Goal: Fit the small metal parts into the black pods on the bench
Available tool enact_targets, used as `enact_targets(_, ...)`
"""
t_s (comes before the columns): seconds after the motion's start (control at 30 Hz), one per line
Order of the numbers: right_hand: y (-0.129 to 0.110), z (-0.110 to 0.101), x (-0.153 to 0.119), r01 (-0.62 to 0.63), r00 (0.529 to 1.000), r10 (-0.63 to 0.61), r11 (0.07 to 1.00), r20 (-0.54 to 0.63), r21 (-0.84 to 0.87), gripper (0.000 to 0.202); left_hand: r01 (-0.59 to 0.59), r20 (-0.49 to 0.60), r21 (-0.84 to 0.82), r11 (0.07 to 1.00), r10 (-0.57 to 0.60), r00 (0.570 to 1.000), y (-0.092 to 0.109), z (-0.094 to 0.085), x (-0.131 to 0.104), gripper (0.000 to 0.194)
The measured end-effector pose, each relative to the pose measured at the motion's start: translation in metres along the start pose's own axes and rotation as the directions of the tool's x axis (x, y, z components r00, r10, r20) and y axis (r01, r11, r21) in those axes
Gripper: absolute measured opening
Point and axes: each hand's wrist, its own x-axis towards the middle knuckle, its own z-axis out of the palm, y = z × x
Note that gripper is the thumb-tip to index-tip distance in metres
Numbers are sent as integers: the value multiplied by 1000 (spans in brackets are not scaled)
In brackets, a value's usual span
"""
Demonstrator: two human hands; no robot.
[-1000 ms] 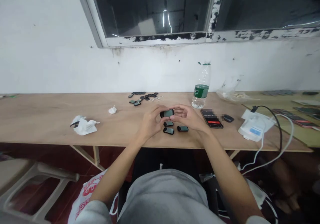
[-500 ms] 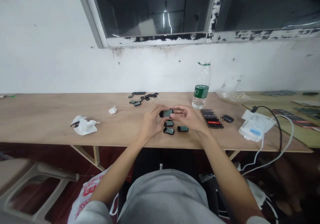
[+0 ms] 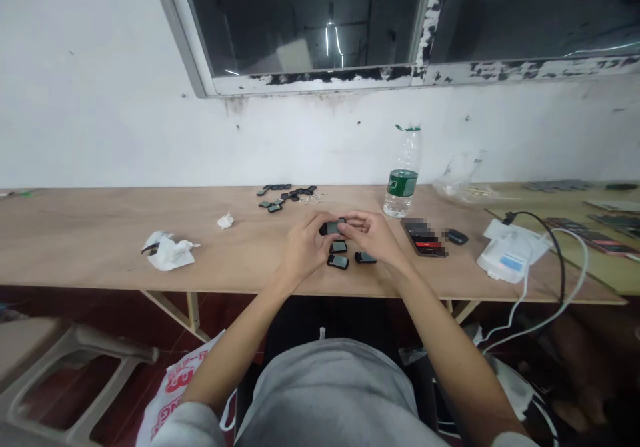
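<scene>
Black small rounded plastic device w/ grey-green face (image 3: 333, 227) is pinched between fingers of left hand (image 3: 303, 247) & right hand (image 3: 373, 235), just above plywood desk (image 3: 100, 234), w/ three similar black pieces (image 3: 339, 261) lying right below, dark phone (image 3: 424, 237) nearby.

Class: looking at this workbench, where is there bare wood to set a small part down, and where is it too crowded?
Bare wood lies between the crumpled tissue and the left hand, and left of the tissue. It is crowded around both hands, from the small black parts to the phone and white charger.
</scene>
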Motion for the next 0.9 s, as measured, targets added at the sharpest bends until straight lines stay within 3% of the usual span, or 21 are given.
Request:
enact_targets(0.3,-1,-3,1,-55,999,55,998,0,36,36,4,61,-23,1000,-2,998,-6,-6,4,26)
enact_targets(0.4,7,-10,4,-178,984,178,980,11,83,31,74,72,-22,997,-72,995,-22,-14,8,26)
enact_targets(0.5,19,-19,10,-254,966,257,961,-23,105,24,188,158,4,982,-186,970,-49,-24,8,28)
enact_targets(0.6,27,-27,14,-285,958,287,956,-17,75,19,327,342,81,941,-335,878,-81,-31,2,30)
enact_targets(0.73,28,-35,16,-339,940,341,930,7,141,17,439,557,175,881,-456,694,-112,-34,-8,49)
enact_targets(0.8,27,-38,16,-338,940,340,926,19,169,20,466,595,190,864,-479,645,-122,-33,-12,60)
enact_targets(0.9,28,-42,16,-314,949,315,940,12,132,22,460,618,236,856,-498,609,-130,-29,-13,54)
